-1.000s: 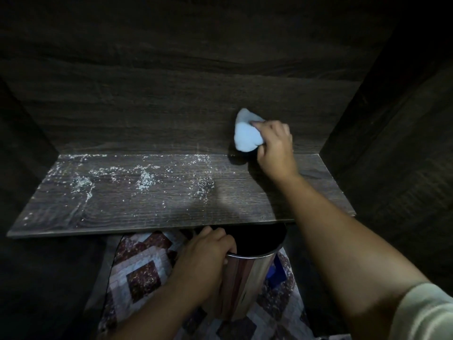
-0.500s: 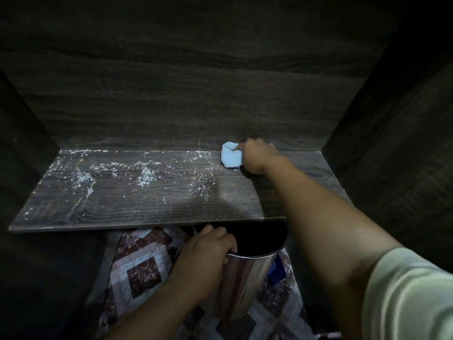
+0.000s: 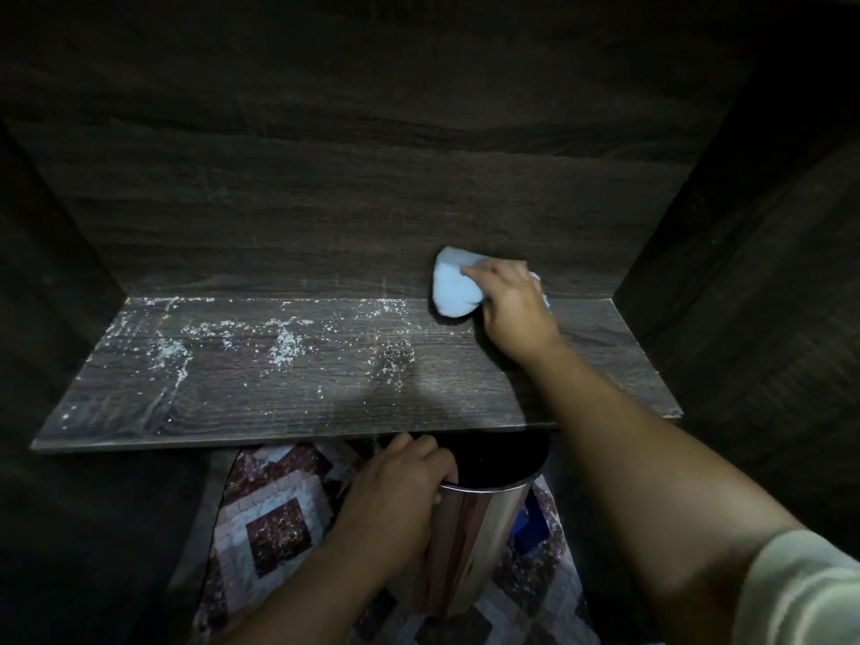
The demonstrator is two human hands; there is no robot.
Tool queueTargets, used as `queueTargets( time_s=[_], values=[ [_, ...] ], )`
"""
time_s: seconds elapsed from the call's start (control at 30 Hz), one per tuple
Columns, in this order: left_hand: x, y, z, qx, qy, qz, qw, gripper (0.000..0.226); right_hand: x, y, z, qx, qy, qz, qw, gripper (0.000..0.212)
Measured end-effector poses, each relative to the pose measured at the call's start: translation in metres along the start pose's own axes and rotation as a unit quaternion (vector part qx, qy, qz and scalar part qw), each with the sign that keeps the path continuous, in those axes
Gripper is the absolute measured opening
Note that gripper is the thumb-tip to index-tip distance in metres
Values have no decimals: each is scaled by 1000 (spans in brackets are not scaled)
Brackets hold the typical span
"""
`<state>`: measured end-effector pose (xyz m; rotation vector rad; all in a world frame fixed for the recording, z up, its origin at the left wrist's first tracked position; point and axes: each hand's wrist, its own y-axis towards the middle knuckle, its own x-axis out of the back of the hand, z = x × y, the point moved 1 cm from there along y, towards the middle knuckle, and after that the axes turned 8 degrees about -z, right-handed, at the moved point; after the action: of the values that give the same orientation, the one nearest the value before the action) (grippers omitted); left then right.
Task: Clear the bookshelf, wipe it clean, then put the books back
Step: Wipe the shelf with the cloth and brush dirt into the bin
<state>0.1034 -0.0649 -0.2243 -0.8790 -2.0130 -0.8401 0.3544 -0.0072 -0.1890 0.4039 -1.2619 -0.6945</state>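
**Item: wiping cloth**. Pale blue, soft and bunched. We judge it light and limp, and it moulds to whatever it is pressed against. It is best taken as a wad under the palm with the fingers spread over its top, so that pressure reaches the wood. It sits at the rear edge of the shelf, right of centre, leaning up against the back panel.

**Right hand**. Fingers curled over the cloth, clutching it and pressing it into the rear corner line.

**White crumbs**. Scattered over the left and middle of the shelf, thickest toward the rear edge, not yet swept.

**Left hand**. Clenched round the rim of a shiny metal bin, which is held just under the shelf's front edge. We take it to be there to catch the sweepings.

**Patterned floor covering**. Lies below the bin.

**Change noted.** Half a second back the cloth lay low and flat at the rear edge. Now it stands taller against the back panel. The crumbs and the bin grip are as they were.
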Motion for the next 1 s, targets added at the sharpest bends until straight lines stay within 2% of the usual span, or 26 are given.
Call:
queueTargets(
  time_s=[0.1, 0.2, 0.33, 0.43, 0.47, 0.5, 0.57, 0.6, 0.63, 0.67, 0.77, 0.87, 0.93, 1.0],
  values=[
    [-3, 1, 0, -6, 11, 0, 1000, 26, -15, 8, 5, 50, -46, 121, 990, 53],
    [-5, 0, 2, -6, 13, 3, 1000, 29, -19, 8, 13, 20, -109, 260, 959, 62],
    [-3, -1, 1, -5, 15, -2, 1000, 29, -12, 24, 22, -57, -111, 314, 941, 56],
    [1, -2, 0, -4, 7, 3, 1000, 25, 2, 26, 16, -125, -12, 374, 919, 34],
    [2, -2, 1, -3, 4, 5, 1000, 25, 7, 24, 13, -151, 44, 367, 917, 27],
    [3, -2, 1, -3, 0, 5, 1000, 25, 12, 20, 10, -181, 105, 326, 922, 24],
    [3, -3, 2, -3, 1, 7, 1000, 26, 20, 14, 4, -253, 216, 155, 930, 29],
    [3, -4, 2, -4, 5, 8, 1000, 26, 23, 12, 1, -265, 230, 70, 934, 34],
    [2, -5, 3, -6, 9, 8, 1000, 26, 24, 10, -1, -256, 210, 17, 944, 39],
    [2, -5, 4, -8, 8, 6, 1000, 26, 23, 10, -2, -234, 168, 0, 958, 44],
    [0, -4, 5, -7, 14, 4, 1000, 27, 15, 11, 4, -129, 35, 36, 990, 50],
    [-1, -3, 5, -7, 15, -5, 1000, 28, -1, 12, 9, -38, -42, 128, 990, 52],
    [-2, -3, 5, -12, 17, -4, 1000, 27, -8, 9, 8, -49, -72, 217, 972, 57],
    [-4, -3, 7, -19, 18, -8, 1000, 29, -8, 7, 9, -96, -72, 265, 957, 62]
  ],
)
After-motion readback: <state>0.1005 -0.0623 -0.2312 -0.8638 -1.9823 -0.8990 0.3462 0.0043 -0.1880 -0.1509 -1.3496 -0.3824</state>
